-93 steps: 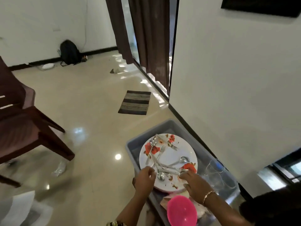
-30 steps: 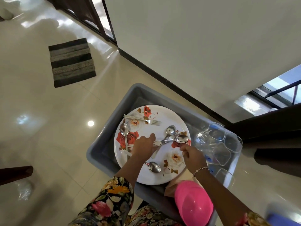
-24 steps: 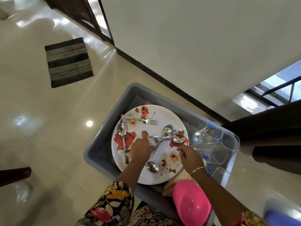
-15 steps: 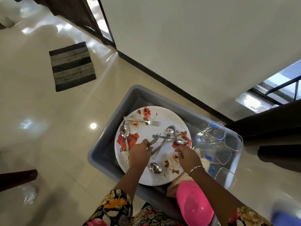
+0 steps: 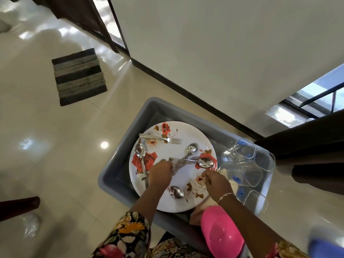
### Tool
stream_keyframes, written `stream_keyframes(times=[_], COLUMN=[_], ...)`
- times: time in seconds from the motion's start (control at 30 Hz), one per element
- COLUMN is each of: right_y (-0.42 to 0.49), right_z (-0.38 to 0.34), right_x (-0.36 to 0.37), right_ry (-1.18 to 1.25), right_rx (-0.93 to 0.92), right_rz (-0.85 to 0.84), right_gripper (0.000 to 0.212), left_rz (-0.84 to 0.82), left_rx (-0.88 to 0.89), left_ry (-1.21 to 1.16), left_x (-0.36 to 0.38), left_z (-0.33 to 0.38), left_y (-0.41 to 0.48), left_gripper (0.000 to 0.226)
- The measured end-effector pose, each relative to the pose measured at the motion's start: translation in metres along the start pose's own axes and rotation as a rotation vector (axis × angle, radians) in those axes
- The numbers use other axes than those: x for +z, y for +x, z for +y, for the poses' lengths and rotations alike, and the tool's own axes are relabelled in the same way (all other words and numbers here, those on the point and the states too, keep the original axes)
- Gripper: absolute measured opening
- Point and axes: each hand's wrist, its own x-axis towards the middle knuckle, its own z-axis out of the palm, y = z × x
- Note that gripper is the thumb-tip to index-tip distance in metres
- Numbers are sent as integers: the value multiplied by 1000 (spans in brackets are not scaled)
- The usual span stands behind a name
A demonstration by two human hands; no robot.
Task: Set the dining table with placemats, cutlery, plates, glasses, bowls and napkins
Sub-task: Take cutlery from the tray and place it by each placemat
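Striped mat (image 5: 79, 77): lies on the floor at far left, not part of the task. Grey tub (image 5: 119, 175): holds all the tableware in view. Floral plate (image 5: 186, 133): lies flat in the tub and carries loose cutlery, namely a fork (image 5: 160, 139) near its far edge and spoons on its left and near sides.

Left hand (image 5: 161, 173): grip pressed together around a bundle of cutlery handles (image 5: 179, 163) over the plate centre. Right hand (image 5: 216, 182): fingertips pinch the handle of a spoon (image 5: 205, 162) at the plate's right edge.

Clear glasses (image 5: 247, 164): stacked in the tub's right end. Pink bowl (image 5: 221, 232): at the near corner.

Progress: early. Cutlery is being gathered; no tabletop setting is visible. Placemats, plates, glasses, bowls and napkins appear still to be laid.
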Motion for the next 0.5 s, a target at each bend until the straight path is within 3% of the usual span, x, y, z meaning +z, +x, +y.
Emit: stream_keyframes(times=[0.27,0.5], right_y=[4,4], right_z=[-20,-25], right_x=[0,-4], right_ry=[11,2], right_rx=[-50,-76], right_rz=[-32,-34], right_gripper=[27,27], left_rz=[-124,-86], left_rx=[65,69], left_ry=[343,483], left_x=[-41,-63], left_z=[-24,-28], left_y=[-18,-20], left_gripper=[27,26])
